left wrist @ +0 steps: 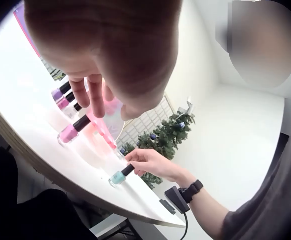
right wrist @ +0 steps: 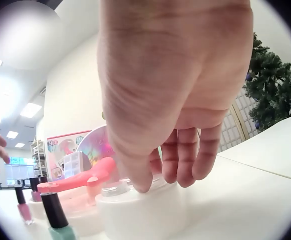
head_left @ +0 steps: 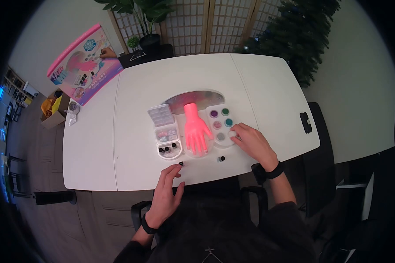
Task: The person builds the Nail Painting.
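A pink toy hand [head_left: 193,125] lies fingers-forward on a white base. To its right is a white holder [right wrist: 130,212] with several small glitter pots, purple, green, teal, pink and silver. My right hand [head_left: 255,144] pinches a pale small pot [head_left: 232,134] at the holder's right edge, thumb on the near side; the fingers partly hide it. Over the front edge of the table, my left hand [head_left: 164,193] hovers with relaxed fingers and holds nothing. Nearest to it stands a pink nail polish bottle [left wrist: 69,133] with a black cap. A mint-green polish bottle [head_left: 221,159] stands in front of the base.
Left of the toy hand, a white case [head_left: 168,153] holds several black-capped polish bottles, with its clear lid [head_left: 161,115] raised. A silvery curved panel [head_left: 206,97] stands behind. The product box [head_left: 85,65] is at the back left; a small black object [head_left: 306,122] lies at the right edge.
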Demonstrator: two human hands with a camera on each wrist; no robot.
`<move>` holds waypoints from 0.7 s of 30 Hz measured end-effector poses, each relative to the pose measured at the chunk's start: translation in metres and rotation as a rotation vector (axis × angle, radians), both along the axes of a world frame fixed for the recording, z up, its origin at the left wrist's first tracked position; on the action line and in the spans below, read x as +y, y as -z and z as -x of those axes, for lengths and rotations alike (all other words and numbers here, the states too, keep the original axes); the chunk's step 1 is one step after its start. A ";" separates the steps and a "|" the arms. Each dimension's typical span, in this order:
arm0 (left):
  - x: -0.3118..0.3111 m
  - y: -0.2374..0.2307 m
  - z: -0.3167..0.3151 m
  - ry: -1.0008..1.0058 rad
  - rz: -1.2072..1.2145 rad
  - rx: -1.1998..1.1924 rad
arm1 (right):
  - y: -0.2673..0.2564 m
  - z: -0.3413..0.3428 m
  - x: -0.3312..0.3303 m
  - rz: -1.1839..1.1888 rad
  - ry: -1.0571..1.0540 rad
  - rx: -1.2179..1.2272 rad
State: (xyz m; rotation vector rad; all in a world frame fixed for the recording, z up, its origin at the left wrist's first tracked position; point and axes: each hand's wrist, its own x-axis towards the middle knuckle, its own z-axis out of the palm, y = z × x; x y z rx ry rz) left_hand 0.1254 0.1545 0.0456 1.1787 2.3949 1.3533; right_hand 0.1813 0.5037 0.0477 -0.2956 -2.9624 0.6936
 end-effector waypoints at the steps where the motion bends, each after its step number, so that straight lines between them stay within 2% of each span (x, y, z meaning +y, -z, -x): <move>1: 0.002 0.001 0.002 -0.002 -0.006 0.001 | 0.001 -0.001 0.001 -0.004 -0.014 0.017; 4: 0.010 -0.001 0.007 0.049 -0.026 -0.002 | 0.001 -0.018 0.013 -0.020 -0.014 0.064; 6: 0.012 0.002 0.011 0.015 -0.031 0.048 | -0.020 -0.029 0.027 0.200 0.155 -0.031; 7: 0.012 0.001 0.014 -0.002 -0.029 0.060 | -0.023 -0.037 0.048 0.184 0.302 -0.035; 9: 0.009 -0.001 0.022 -0.007 -0.032 0.081 | -0.021 -0.068 0.098 0.090 0.594 0.049; 10: 0.008 -0.003 0.027 -0.028 -0.023 0.087 | -0.008 -0.088 0.134 -0.014 0.665 0.102; 11: 0.006 -0.005 0.032 -0.038 -0.037 0.103 | 0.014 -0.111 0.176 -0.200 0.734 0.082; 13: 0.003 -0.011 0.042 -0.055 -0.047 0.107 | 0.034 -0.145 0.229 -0.313 0.942 0.010; 14: 0.002 -0.013 0.046 -0.084 -0.057 0.107 | 0.050 -0.157 0.249 -0.313 0.944 0.008; 16: 0.002 -0.013 0.052 -0.100 -0.068 0.090 | 0.072 -0.175 0.281 -0.300 1.085 -0.138; 19: 0.002 -0.019 0.054 -0.126 -0.083 0.102 | 0.091 -0.183 0.301 -0.169 1.034 -0.108; 21: -0.002 -0.023 0.054 -0.105 -0.070 0.136 | 0.084 -0.179 0.289 -0.221 1.034 -0.031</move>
